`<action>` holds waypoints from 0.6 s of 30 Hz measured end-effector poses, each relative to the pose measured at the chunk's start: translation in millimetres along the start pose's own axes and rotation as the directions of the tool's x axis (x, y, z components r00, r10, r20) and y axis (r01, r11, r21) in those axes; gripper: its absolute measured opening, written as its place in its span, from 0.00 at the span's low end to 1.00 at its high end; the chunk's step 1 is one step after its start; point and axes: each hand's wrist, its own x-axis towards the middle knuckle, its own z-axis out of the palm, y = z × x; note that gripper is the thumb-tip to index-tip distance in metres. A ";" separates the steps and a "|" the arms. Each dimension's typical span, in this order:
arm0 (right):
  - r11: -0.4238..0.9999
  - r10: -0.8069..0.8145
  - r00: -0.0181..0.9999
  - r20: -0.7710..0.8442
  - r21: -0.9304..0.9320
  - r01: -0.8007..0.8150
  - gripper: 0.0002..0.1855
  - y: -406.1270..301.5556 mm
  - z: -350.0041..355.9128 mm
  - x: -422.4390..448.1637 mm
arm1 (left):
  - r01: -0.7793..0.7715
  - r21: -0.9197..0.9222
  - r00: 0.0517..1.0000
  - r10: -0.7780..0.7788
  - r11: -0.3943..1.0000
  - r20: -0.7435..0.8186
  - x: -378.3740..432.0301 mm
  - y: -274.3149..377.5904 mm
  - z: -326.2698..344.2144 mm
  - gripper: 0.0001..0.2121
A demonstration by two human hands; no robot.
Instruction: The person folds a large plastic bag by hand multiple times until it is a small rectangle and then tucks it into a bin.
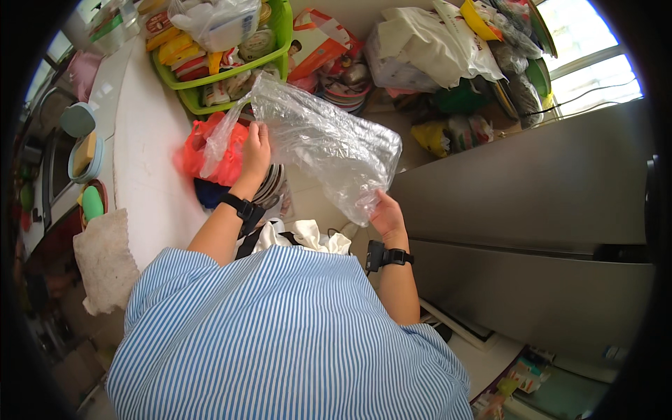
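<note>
A clear plastic bag (331,142) is spread out between my two hands in front of my body. My left hand (256,149) pinches its upper left part, where a loose strip of the plastic hangs to the left. At the lower right corner, my right hand (387,214) grips the bunched film. A red plastic bag (223,152) is just behind and left of my left hand, partly covered by the clear strip. Both wrists wear black straps.
Left is a white wall ledge (152,157) with a soap dish (84,157) and a rag (105,262). Ahead stands a green basket rack (226,73) of packaged goods. Bags and boxes (415,52) are piled at the back right. A grey refrigerator (525,184) fills the right.
</note>
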 end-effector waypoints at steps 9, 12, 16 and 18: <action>0.302 -0.696 0.718 0.021 -0.899 0.318 0.13 -43.5 -41.0 12.6 | 0.426 0.089 0.830 -0.428 0.900 0.358 20.6 -41.2 -28.6 0.13; 0.323 -0.685 0.728 -0.041 -0.912 0.253 0.14 -37.7 -64.9 17.2 | 0.441 0.120 0.802 -0.451 0.889 0.392 19.9 -48.2 -31.5 0.13; 0.137 -0.763 0.646 -0.020 -0.982 0.132 0.11 -24.8 -85.3 17.7 | -0.024 0.229 0.974 -0.030 0.973 0.227 4.6 -23.1 -31.6 0.12; -0.006 -0.724 0.689 -0.032 -0.999 -0.052 0.09 -15.4 -94.1 14.9 | -0.139 0.317 0.975 0.073 0.938 0.210 2.5 3.9 -29.6 0.11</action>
